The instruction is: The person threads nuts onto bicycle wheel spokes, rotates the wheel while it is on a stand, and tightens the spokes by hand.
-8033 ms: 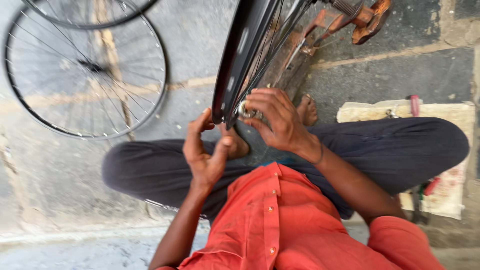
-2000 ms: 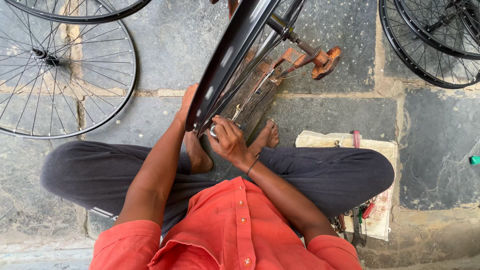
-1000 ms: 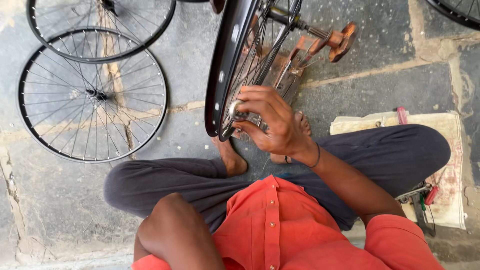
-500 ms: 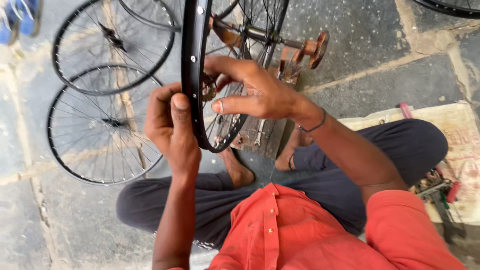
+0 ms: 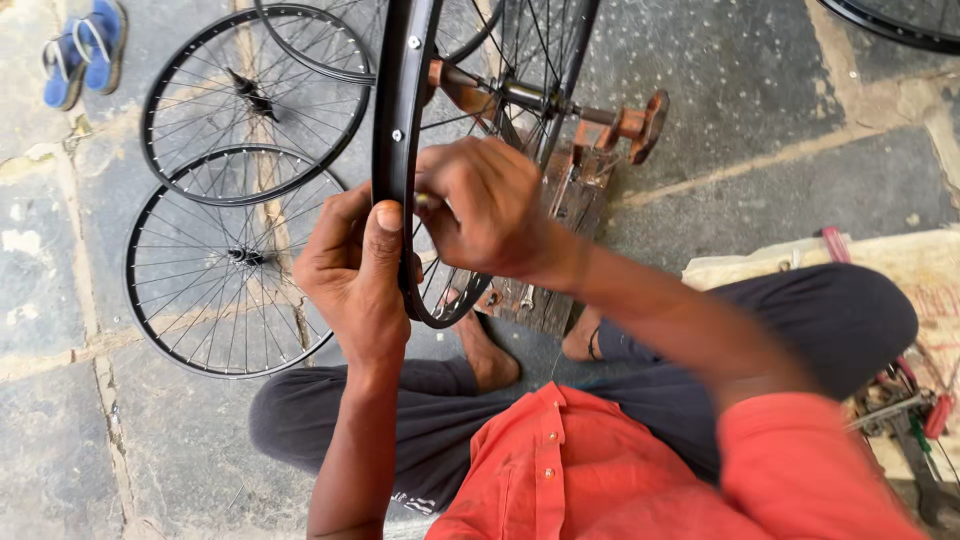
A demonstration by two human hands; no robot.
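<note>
From the head camera I look down on my own two hands at a black bicycle rim (image 5: pixel 398 150). It stands upright on a rusty wooden truing stand (image 5: pixel 570 200), just past my crossed legs.

My left hand (image 5: pixel 350 275) is wrapped around the near edge of the rim, thumb up and pressed flat on the outer side, the other fingers curled behind it. My right hand (image 5: pixel 485 205) reaches in among the spokes (image 5: pixel 520 60). Its fingers are bunched close together and look to be pinching something small and pale at the inner side of the rim. I cannot tell what it is.

I think the job here is fitting or tightening a spoke end. To do it well, I should keep the left hand firm so the rim does not wobble, and turn with small, slow twists of the right fingers.

Two more spoked wheels (image 5: pixel 235 265) lie flat on the stone floor (image 5: pixel 760 90) to my left. A pair of blue sandals (image 5: pixel 85 50) sits far off in the corner. Some red-handled tools (image 5: pixel 915 410) rest on a cloth by my right knee.
</note>
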